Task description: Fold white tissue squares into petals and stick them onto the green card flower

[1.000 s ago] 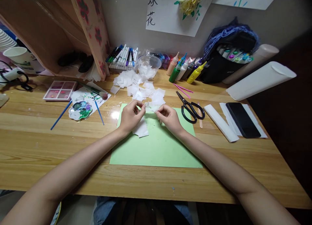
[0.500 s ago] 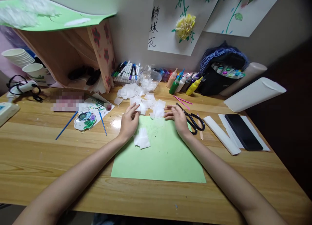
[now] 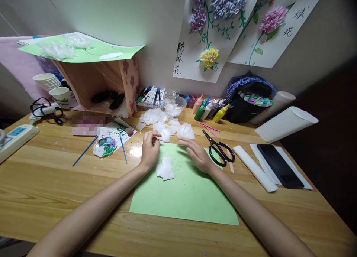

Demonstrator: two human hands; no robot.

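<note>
My left hand (image 3: 150, 150) is over the upper left edge of a green sheet of paper (image 3: 184, 201), its fingers loosely curved and apart, nothing visible in them. Just beyond its fingertips lie loose white tissue squares (image 3: 165, 134). My right hand (image 3: 197, 155) hovers over the upper right part of the sheet, fingers stretched out and empty, close to another cluster of tissue squares (image 3: 185, 131). A small stack of white tissue pieces (image 3: 165, 168) rests on the sheet between my hands. Black-handled scissors (image 3: 220, 153) lie right of my right hand.
Paint bottles (image 3: 208, 110), markers (image 3: 152, 96) and a clear bowl (image 3: 180, 105) line the back. On the left are a paint palette (image 3: 105, 146) and brushes (image 3: 85, 151). A phone (image 3: 279, 166) and a rolled white paper (image 3: 255, 168) lie right.
The view has tilted up, showing more of the wall pictures. My right hand has moved left, away from the scissors. My left hand's fingers have curled in a little.
</note>
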